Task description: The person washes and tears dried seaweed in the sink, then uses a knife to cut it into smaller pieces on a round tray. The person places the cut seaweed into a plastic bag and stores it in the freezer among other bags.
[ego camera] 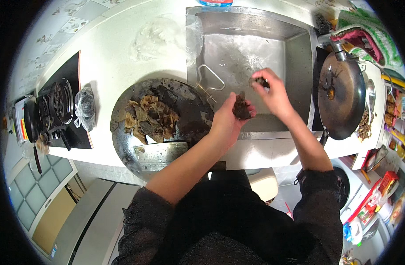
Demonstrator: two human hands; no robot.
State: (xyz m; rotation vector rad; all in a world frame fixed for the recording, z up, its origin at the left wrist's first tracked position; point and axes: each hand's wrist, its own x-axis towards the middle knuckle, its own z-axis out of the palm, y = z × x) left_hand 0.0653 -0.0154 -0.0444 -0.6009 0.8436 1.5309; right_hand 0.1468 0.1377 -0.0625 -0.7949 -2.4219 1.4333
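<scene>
Over the near left part of the stainless steel sink (pixel 298 69), my left hand (pixel 224 121) holds a dark brown, crumpled piece of food (pixel 241 109) in its fingers. Up and to the right, my right hand (pixel 272 89) pinches a smaller dark piece (pixel 262 81); its exact kind cannot be told. A pile of brown, crumpled, sheet-like food (pixel 152 116) lies on a round dark board (pixel 192 109) left of the sink. Along the board's near edge rests a cleaver (pixel 161 150), partly hidden by my left forearm.
A metal wire handle (pixel 215 87) juts from the board over the sink's edge. Clear plastic bags (pixel 162 39) lie behind. A wok (pixel 341 96) stands right of the sink, near the faucet (pixel 340 53) and a striped towel (pixel 371 36). A tied bag (pixel 86 109) sits beside the black cooktop (pixel 78 135).
</scene>
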